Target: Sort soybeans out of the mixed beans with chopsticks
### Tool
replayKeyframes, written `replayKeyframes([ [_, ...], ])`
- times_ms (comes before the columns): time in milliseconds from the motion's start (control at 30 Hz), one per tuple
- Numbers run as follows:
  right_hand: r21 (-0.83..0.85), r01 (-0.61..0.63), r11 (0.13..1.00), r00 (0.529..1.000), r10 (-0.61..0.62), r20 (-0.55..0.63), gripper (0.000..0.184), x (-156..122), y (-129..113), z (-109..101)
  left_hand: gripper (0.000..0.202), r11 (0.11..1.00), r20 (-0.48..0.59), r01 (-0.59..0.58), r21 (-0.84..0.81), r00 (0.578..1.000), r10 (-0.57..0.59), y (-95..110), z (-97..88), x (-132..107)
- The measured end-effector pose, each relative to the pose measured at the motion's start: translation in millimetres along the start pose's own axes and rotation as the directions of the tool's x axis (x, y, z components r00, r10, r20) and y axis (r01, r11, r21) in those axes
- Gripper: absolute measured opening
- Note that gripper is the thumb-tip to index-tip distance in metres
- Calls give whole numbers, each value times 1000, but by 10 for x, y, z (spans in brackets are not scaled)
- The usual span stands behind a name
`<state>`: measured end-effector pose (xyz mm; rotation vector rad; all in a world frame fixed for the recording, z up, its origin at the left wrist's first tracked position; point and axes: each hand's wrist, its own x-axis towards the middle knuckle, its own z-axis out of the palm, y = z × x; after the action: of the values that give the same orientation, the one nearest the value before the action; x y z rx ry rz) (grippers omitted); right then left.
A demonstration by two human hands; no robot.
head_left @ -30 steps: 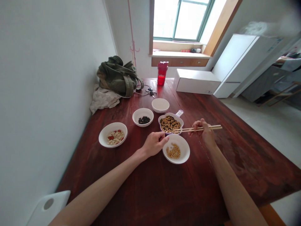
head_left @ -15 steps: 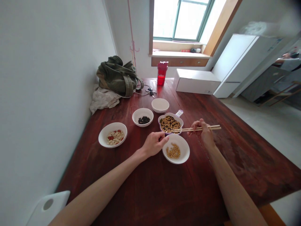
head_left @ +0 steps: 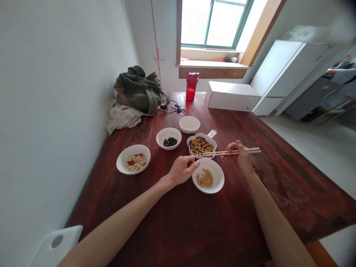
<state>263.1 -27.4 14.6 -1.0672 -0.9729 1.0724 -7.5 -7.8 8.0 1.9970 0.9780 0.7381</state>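
Note:
In my right hand is a pair of wooden chopsticks, held closed between the fingers. Their tips reach into a purple-rimmed, handled strainer bowl full of mixed yellow and black beans. My left hand is curled at the left rim of a white bowl, its thumb lying over the edge; the other fingers are partly hidden. Yellow soybeans lie in that bowl, which stands just in front of the strainer bowl. Whether the chopstick tips pinch a bean is too small to tell.
Other white bowls stand to the left: one with black beans, one with peanuts, and an empty bowl behind. Farther back are a green bag, keys, a red shaker bottle and a white box.
The chopsticks have shifted very slightly left with my right hand, their tips still among the mixed beans. My left hand and the bowls have kept their places.

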Motion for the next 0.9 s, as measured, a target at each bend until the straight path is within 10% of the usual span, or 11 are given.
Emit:
replayKeyframes([
  [900, 11, -10, 1000, 1000, 10, 10, 52, 6, 7, 6, 44, 1000, 2, -2, 17, 1000, 2, -7, 0, 0],
])
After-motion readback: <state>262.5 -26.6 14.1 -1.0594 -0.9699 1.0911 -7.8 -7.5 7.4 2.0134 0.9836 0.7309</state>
